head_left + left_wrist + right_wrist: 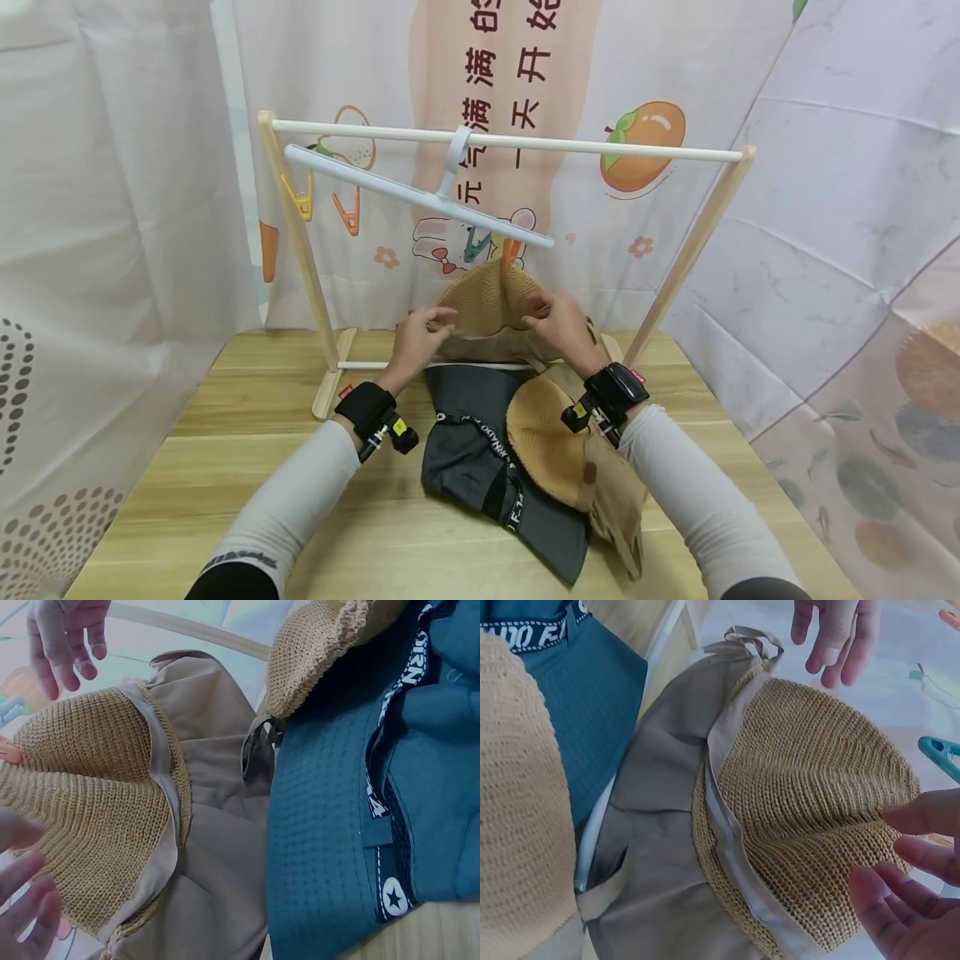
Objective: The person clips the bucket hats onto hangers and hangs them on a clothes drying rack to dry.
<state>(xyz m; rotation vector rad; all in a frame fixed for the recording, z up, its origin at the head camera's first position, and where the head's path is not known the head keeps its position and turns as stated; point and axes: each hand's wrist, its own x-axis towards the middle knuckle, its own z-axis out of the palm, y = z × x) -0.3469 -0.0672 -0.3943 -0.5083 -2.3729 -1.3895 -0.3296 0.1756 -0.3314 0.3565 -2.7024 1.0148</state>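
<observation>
Just beside the edges of the knit hat [480,302], left hand [420,335] and right hand [562,325] (fingers [930,814] relaxed, empty), room outward.

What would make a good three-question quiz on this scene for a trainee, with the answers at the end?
1. Which colour is the clip on the hanging knitted hat?
A) yellow
B) orange
C) teal

2. True or false: in the head view, the hanger hangs level.

3. What runs along the band of the dark hat on the table?

Key:
1. B, orange.
2. False; it tilts, with its right end lower.
3. White lettering.
</observation>
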